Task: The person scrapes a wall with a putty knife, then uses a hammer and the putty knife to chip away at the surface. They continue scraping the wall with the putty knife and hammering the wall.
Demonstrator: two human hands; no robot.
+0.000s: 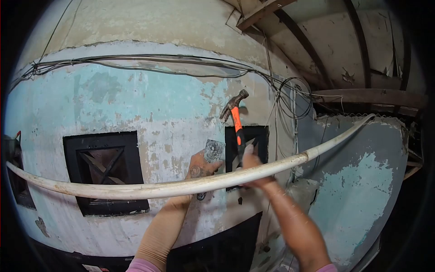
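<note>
My right hand (254,165) is closed round the black lower grip of a claw hammer (236,119) with an orange and black handle. The hammer's metal head points up, in front of the wall. To its left, my left hand (198,167) grips a scraper (214,150) whose grey, plaster-smeared blade sticks up beside the fingers. The end of the scraper's handle shows below the hand. Both hands are close to the wall (176,136), where turquoise and white paint is flaking. A long white pole (158,190) crosses in front of my forearms and hides part of them.
Black-framed vent openings (106,170) sit in the wall, one right behind the hammer. Bundled cables (154,59) run above, with a coil (294,97) at the right. Wooden roof beams (358,41) hang overhead. A lower grey wall (358,181) stands at the right.
</note>
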